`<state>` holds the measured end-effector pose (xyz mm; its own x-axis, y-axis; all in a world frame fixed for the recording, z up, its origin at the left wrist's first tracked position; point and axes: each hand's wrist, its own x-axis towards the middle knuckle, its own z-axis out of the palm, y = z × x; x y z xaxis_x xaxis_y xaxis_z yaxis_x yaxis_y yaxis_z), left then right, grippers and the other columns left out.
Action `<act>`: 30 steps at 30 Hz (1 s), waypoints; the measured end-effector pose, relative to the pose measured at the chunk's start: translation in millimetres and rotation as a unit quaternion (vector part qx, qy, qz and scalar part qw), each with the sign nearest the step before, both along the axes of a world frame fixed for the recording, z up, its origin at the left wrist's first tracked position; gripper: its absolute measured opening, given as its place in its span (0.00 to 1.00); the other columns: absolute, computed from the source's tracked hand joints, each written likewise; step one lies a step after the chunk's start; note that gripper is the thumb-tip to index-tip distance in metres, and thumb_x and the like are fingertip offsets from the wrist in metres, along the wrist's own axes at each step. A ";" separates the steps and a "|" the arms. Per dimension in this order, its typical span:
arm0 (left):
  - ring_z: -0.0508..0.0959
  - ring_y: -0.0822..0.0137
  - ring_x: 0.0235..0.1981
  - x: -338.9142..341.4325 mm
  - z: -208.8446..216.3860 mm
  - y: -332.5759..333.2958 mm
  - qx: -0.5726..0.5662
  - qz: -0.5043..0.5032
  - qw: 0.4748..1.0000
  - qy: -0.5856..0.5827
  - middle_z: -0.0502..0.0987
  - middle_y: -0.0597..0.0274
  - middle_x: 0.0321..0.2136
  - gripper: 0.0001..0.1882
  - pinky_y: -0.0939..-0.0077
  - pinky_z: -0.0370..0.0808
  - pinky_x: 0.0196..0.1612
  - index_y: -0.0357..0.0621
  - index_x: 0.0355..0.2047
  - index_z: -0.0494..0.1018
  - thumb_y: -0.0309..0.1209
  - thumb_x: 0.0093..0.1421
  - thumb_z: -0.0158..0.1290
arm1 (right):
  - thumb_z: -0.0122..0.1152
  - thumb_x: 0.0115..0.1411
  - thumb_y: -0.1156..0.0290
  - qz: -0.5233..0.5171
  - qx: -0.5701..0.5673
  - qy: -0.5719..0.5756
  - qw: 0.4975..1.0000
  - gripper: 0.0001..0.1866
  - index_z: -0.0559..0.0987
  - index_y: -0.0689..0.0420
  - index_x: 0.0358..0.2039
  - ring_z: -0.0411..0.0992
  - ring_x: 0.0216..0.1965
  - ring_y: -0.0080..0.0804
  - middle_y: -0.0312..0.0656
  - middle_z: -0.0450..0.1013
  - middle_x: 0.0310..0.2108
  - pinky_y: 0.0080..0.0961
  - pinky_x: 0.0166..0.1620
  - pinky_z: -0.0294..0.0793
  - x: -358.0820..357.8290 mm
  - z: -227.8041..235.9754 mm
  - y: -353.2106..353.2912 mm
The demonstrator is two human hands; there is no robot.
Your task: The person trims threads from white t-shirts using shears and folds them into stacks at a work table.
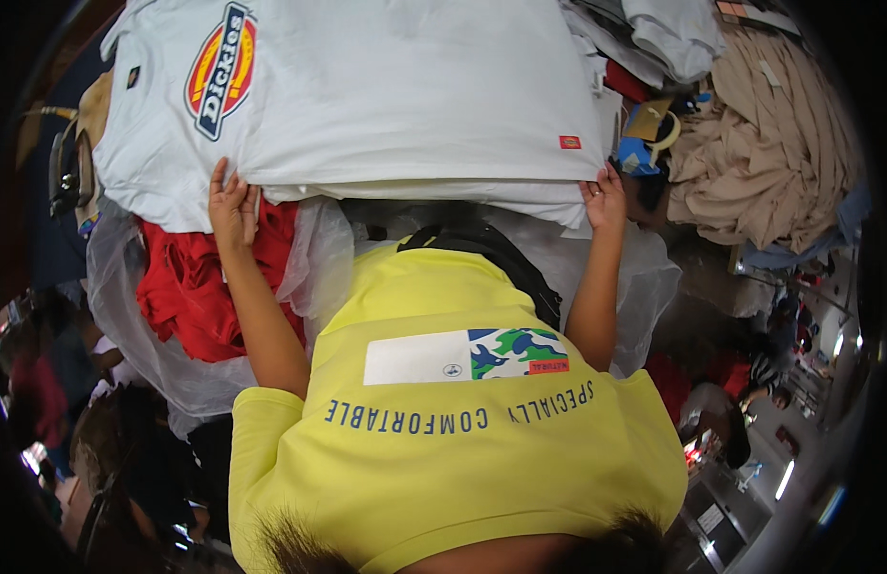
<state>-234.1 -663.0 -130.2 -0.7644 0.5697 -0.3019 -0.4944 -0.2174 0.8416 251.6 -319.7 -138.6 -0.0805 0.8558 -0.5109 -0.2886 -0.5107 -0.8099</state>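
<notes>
A white T-shirt [415, 96] with a red, yellow and blue chest print lies sideways and flat in front of me, on top of more white fabric. Its collar side points left and its hem, with a small red tag, right. My left hand [235, 209] pinches the near edge below the print, by the sleeve. At the hem's near corner, my right hand [604, 199], with a ring on one finger, has its fingers closed on the edge. The cloth between both hands looks straight. Parts of the fingertips are hidden by the fabric.
Red garments [190, 297] fill a clear plastic bag [113, 258] at my left. Far right, a heap of beige fabric [749, 143] stands beside a roll of tape [665, 136] and folded white garments [673, 33]. Other people show at both lower sides.
</notes>
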 end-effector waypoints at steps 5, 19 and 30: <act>0.71 0.64 0.46 -1.9 -1.6 5.1 0.001 -0.008 1.000 0.016 0.68 0.49 0.46 0.28 0.73 0.72 0.49 0.43 0.57 0.54 0.13 0.55 0.43 | 0.56 0.54 0.79 0.010 0.004 0.006 1.000 0.20 0.65 0.53 0.47 0.72 0.35 0.32 0.39 0.69 0.38 0.32 0.37 0.76 -1.0 2.6 -5.2; 0.71 0.63 0.46 -11.6 12.5 7.5 -0.053 -0.075 0.996 0.004 0.68 0.48 0.45 0.23 0.71 0.70 0.49 0.41 0.56 0.55 0.25 0.60 0.42 | 0.43 0.45 0.90 0.085 0.002 0.008 0.996 0.29 0.63 0.57 0.51 0.70 0.37 0.30 0.41 0.67 0.42 0.34 0.41 0.76 -7.4 26.5 -9.0; 0.68 0.77 0.29 -67.7 38.4 110.5 -0.264 -0.172 0.939 0.135 0.70 0.65 0.31 0.27 0.83 0.63 0.33 0.45 0.53 0.64 0.47 0.57 0.49 | 0.47 0.51 0.66 0.293 -0.030 -0.150 0.944 0.26 0.62 0.52 0.53 0.68 0.31 0.29 0.39 0.71 0.34 0.31 0.37 0.70 -35.4 78.8 64.3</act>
